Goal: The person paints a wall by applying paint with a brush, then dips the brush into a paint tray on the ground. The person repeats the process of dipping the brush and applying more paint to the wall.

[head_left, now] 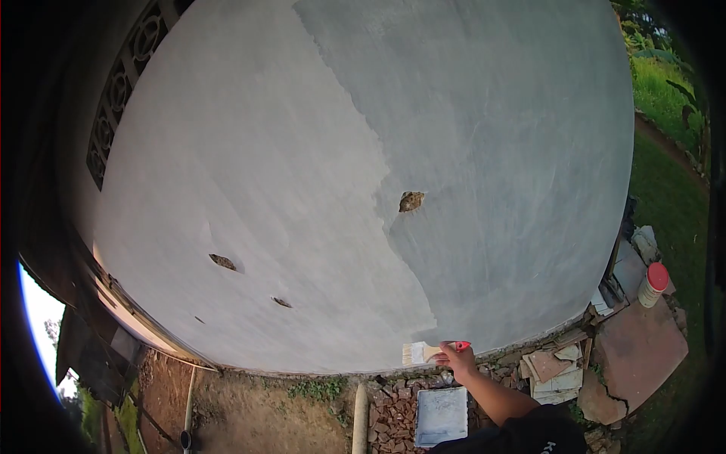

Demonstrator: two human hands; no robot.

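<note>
My right hand (458,363) is closed around the handle of a wide paintbrush (428,352) with pale bristles and a red handle end. The bristles point left, at the foot of a large wall (302,189); whether they touch it I cannot tell. Whiter coating covers the wall's left side, while its right side is greyer, with a ragged border between them. Below the brush, a white-smeared paint tray (441,416) rests on broken stones. My left hand is out of view.
A chipped hole (411,201) breaks the wall's surface. Stacked tile pieces (554,374) and a cracked slab (639,356) lie at right, near a red-lidded bucket (654,284). A pipe (361,416) lies left of the stones (393,420).
</note>
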